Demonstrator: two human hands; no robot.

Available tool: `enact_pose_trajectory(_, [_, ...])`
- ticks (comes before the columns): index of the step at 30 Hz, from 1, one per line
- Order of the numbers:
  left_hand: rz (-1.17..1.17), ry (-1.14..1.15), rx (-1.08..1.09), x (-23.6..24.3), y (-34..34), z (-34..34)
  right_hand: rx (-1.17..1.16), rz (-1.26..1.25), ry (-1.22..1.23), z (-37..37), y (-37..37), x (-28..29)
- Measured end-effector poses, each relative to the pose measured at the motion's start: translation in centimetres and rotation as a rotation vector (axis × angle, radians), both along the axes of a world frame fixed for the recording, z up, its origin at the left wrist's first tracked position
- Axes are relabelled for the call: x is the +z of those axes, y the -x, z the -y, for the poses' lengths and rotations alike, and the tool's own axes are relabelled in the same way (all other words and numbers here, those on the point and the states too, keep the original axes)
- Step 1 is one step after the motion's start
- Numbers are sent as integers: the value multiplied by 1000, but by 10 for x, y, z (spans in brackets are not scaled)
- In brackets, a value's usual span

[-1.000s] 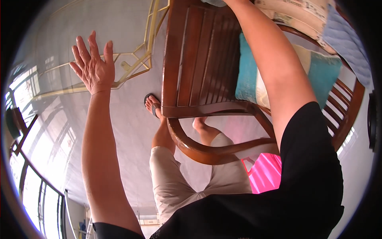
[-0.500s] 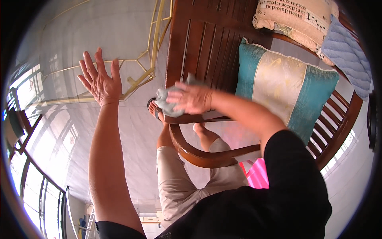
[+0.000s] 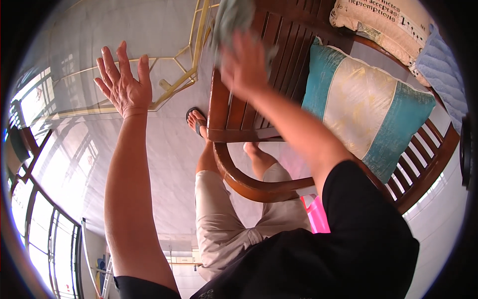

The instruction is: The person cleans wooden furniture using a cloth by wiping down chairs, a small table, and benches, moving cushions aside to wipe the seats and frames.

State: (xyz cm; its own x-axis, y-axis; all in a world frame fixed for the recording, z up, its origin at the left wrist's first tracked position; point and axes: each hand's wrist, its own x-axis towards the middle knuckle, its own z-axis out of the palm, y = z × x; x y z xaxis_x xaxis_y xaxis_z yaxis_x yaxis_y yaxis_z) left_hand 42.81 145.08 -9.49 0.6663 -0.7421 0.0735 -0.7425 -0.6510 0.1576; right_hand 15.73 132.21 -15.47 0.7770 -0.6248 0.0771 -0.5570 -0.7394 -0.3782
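My right hand (image 3: 243, 65), blurred by motion, grips a grey-green cloth (image 3: 230, 21) over the slatted seat of a dark wooden chair (image 3: 234, 115). My left hand (image 3: 124, 84) has its fingers spread, holding nothing, left of the chair over a glossy grey surface with gold lines (image 3: 186, 74); contact with that surface is unclear. A teal and cream cushion (image 3: 358, 99) lies on the seat to the right of my right arm. The chair's curved armrest (image 3: 249, 192) crosses in front of my legs.
A printed beige cushion (image 3: 378, 20) and folded blue cloth (image 3: 443, 70) are at upper right. A pink plastic object (image 3: 316, 219) shows below the armrest. My sandalled foot (image 3: 196, 119) is beside the chair. Bright windows (image 3: 37, 239) and a ladder (image 3: 105, 279) appear at lower left.
My right hand and cloth came down from the chair's far end toward the front near corner, then moved back up along the seat. My left hand dipped slightly and rose again, still spread.
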Motion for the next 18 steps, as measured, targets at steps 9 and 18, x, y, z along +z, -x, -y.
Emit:
enact_pose_trajectory(9, [-4,19,-9,-4,5,-2,855,37,-126,60,41,5])
enact_pose_trajectory(18, [-22,56,-19,-9,2,7,-50,-128,72,153,-67,-20])
